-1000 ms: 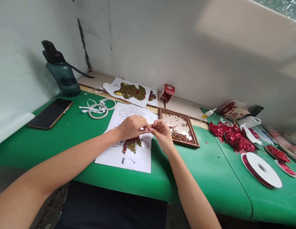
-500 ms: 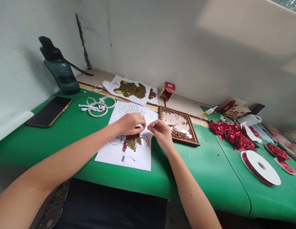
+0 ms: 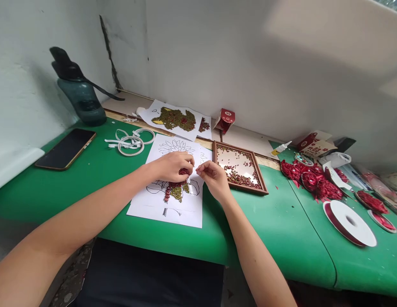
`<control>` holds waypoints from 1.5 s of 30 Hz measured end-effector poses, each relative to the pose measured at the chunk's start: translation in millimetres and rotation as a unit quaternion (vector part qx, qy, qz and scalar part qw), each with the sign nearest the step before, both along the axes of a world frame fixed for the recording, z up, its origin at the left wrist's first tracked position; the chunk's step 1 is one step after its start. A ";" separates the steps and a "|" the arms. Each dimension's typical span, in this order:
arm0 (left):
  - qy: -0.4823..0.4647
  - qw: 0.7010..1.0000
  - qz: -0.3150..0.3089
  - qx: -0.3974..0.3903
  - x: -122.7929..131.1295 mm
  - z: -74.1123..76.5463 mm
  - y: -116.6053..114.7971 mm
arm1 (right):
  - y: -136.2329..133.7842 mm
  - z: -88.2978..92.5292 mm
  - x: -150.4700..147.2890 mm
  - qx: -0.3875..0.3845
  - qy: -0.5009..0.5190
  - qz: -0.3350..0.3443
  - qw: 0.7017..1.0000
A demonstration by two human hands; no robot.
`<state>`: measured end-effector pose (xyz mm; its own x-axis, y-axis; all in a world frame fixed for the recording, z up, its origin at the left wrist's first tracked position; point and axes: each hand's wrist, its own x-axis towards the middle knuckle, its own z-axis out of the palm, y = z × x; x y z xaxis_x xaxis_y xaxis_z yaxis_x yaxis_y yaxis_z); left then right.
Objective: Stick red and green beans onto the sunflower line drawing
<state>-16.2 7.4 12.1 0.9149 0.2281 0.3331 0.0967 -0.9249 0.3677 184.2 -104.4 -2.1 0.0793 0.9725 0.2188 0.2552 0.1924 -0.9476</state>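
Our hands, meeting a second ago, are now parting: the left hand is curling over the flower drawing near the worktop's front edge, its grip unclear to us, while the right hand is pinching its fingertips together, on what we cannot tell; more red beans are showing, probably giving us a clearer working view

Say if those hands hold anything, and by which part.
Can't tell: the bare right hand is pinched, the bare left hand curled over white drawing paper; anything held is tiny or hidden.
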 end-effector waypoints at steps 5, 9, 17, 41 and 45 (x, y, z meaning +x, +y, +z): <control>0.005 1.000 0.003 -0.027 -1.2 -1.6 2.7 | -1.1 0.7 -0.6 0.002 -0.036 0.003 0.999; 0.003 0.998 0.010 -0.055 1.3 -5.3 2.2 | -2.2 1.1 -1.0 0.006 -0.086 0.009 0.996; 0.021 0.991 0.026 -0.130 6.0 -13.5 2.2 | -4.7 3.1 -2.6 0.022 -0.136 0.016 0.990; 0.021 0.964 0.025 -0.265 5.8 -14.4 14.3 | -3.2 0.4 -6.2 0.006 -0.093 0.001 0.996; 0.023 0.968 0.021 -0.248 7.0 -15.4 15.1 | -2.8 -1.2 -6.4 -0.005 -0.077 0.019 0.997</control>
